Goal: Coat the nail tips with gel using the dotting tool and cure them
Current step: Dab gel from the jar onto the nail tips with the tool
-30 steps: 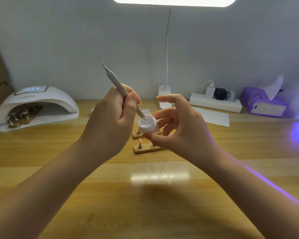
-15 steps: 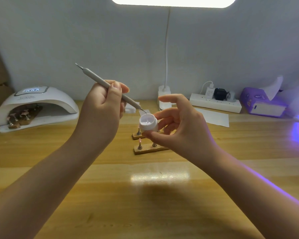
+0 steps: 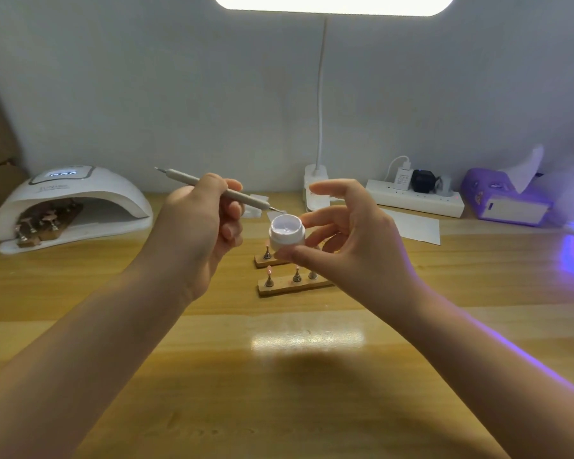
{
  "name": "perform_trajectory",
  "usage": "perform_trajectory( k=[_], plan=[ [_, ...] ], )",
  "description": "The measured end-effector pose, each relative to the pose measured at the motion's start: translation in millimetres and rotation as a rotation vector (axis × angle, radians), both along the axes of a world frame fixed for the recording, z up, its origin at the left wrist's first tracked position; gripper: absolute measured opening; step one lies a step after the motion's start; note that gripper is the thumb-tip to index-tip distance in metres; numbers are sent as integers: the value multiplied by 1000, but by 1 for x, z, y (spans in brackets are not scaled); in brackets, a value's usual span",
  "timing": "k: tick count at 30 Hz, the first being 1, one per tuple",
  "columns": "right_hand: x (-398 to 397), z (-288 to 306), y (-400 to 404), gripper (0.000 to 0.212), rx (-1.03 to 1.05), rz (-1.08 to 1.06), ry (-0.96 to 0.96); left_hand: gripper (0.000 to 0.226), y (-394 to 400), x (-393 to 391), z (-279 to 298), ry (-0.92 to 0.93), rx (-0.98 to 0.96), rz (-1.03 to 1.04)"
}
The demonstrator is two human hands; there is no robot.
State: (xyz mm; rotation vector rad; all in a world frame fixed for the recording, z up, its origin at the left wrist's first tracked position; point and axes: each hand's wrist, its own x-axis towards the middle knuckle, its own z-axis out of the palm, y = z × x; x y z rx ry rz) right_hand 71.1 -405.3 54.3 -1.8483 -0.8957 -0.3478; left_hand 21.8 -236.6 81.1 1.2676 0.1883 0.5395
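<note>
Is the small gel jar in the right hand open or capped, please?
Open: the gel jar, pinched by the right hand, has no lid, and its pale contents show.

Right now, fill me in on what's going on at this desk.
A person is working on nail tips with gel. The left hand holds a grey dotting tool, its tip at the rim of a small white gel jar pinched by the right hand. Below them, two wooden stands with nail tips sit on the wooden desk. Another stand sits inside the white curing lamp at the left.
</note>
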Motion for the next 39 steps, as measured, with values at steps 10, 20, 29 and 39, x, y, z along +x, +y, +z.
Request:
perform_trajectory(
  k=[10,20,29,39],
  plan=[
    [27,-7,-21,82,-51,-135,25,28,-1,-3,1,-264,-108,-151],
    [74,-44,-52,67,-161,-267,337,14,-12,3,-33,-81,-179,-61],
    [81,-60,-62,78,-431,-262,295,27,-12,9,-44,-8,-297,-70],
    [49,-52,-42,33,-636,-239,-525,37,-12,9,-46,-21,-300,-61]
  ],
)
